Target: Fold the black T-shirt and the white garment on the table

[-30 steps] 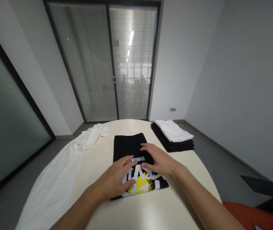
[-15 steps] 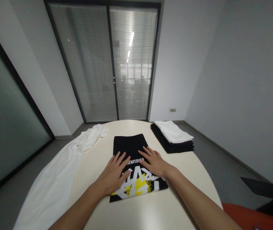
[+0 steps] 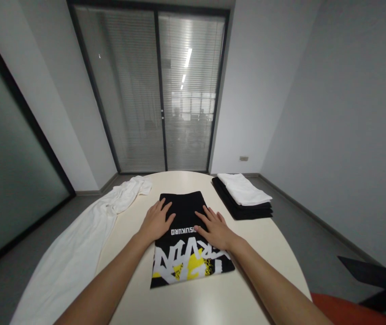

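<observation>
A round, pale desk (image 3: 209, 298) fills the lower half of the view, and a long white cloth (image 3: 77, 253) lies loose along its left edge, trailing off toward the near side. At the far right of the desk sits a neat stack of folded garments (image 3: 245, 201), black pieces below and a white one on top, well apart from the work in the middle. In the centre lies a black T-shirt (image 3: 188, 243) with a white and yellow print, folded into a long narrow rectangle that runs from the near edge toward the window. Both hands are flat and spread on its far half, gripping nothing: the left hand (image 3: 156, 221) presses the left margin near the fold line, and the right hand (image 3: 215, 229) rests palm down just right of the small white lettering. The step in hand looks like smoothing and setting the lengthwise fold, since the sleeves are already tucked out of sight and the edges lie straight. The next move would likely call for pinching one short end with both hands and carrying it over the other end, keeping the side edges aligned so the printed panel does not skew.
</observation>
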`<state>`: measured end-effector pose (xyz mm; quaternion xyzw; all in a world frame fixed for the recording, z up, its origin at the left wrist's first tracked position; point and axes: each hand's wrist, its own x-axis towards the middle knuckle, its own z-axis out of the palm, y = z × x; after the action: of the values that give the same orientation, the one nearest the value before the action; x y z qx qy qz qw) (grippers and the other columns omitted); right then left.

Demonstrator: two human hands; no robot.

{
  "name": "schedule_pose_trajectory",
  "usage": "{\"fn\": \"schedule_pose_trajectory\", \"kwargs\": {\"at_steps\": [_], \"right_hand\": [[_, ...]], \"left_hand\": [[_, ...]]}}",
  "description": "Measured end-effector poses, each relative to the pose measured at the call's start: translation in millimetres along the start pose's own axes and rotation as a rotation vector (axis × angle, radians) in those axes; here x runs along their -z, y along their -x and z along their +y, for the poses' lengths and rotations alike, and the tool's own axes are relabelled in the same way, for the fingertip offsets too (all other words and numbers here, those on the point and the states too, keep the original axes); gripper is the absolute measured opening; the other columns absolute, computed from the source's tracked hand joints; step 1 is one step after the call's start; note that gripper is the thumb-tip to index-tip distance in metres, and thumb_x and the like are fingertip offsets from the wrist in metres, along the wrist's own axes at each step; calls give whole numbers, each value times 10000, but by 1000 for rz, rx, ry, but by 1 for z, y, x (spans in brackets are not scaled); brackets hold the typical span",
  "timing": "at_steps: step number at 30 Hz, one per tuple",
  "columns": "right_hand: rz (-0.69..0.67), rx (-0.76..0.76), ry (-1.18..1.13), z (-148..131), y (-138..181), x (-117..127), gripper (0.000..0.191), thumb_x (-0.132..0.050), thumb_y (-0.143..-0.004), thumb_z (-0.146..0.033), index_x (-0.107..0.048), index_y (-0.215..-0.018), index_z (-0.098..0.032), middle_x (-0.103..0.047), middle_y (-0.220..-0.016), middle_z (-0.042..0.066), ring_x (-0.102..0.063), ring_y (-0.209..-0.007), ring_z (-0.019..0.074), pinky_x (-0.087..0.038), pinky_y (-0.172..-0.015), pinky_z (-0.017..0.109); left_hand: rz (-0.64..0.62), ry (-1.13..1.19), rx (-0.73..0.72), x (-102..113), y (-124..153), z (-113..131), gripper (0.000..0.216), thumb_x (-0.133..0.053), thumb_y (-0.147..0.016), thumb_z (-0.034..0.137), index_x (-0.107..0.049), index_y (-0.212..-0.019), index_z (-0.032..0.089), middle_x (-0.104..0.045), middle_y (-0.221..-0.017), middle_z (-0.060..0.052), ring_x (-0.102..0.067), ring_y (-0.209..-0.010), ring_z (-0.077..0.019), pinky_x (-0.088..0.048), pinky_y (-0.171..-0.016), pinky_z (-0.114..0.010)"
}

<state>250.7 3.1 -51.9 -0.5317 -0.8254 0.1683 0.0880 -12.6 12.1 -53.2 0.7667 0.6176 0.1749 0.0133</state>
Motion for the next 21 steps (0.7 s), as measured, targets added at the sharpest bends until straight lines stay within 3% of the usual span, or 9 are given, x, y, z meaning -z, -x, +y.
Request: {"fn": "schedule_pose_trajectory", "kwargs": {"at_steps": [6, 11, 14, 17, 21], "right_hand": [[93, -24, 75, -5, 2, -2, 691, -294, -970, -699, -441, -1502, -285, -135, -1671, 90, -34, -1538, 316, -16, -1213, 551], [187, 35, 181, -17, -12, -2, 631, -314, -998, -617, -565, -1382, -184, -189, -1658, 98, -98, -1538, 279, -65, -1222, 530], [195, 65, 198, -25, -38, 2, 668, -318, -998, -611, -493, -1453, -155, -280, -1627, 123, -163, -1526, 272, -119, -1222, 500], [194, 109, 184, -26, -68, 6, 698, -311, -990, -639, -372, -1544, -218, -257, -1641, 81, -152, -1528, 268, -107, -1227, 482], [83, -63, 120, -12, -93, 1, 765, -278, -964, -707, -310, -1573, -245, -166, -1665, 79, -92, -1535, 312, -125, -1210, 532]], "left_hand": [[-29, -39, 87, -25, -6, -20, 574, -375, -1002, 512, -439, -1503, 240, -306, -1622, -93, -301, -1472, -348, -229, -1182, -547], [3, -80, 83, -24, -7, -16, 558, -441, -967, 482, -489, -1471, 247, -347, -1604, -96, -366, -1434, -341, -274, -1163, -535], [19, -91, 68, -20, -7, -14, 549, -458, -954, 464, -513, -1451, 238, -391, -1579, -103, -387, -1413, -350, -298, -1145, -539], [20, -92, 62, -19, -7, -15, 547, -457, -953, 464, -524, -1441, 227, -402, -1571, -111, -388, -1409, -357, -301, -1140, -542], [4, -78, 58, -19, -7, -16, 557, -454, -950, 484, -516, -1445, 236, -382, -1584, -104, -373, -1420, -359, -288, -1144, -541]]}}
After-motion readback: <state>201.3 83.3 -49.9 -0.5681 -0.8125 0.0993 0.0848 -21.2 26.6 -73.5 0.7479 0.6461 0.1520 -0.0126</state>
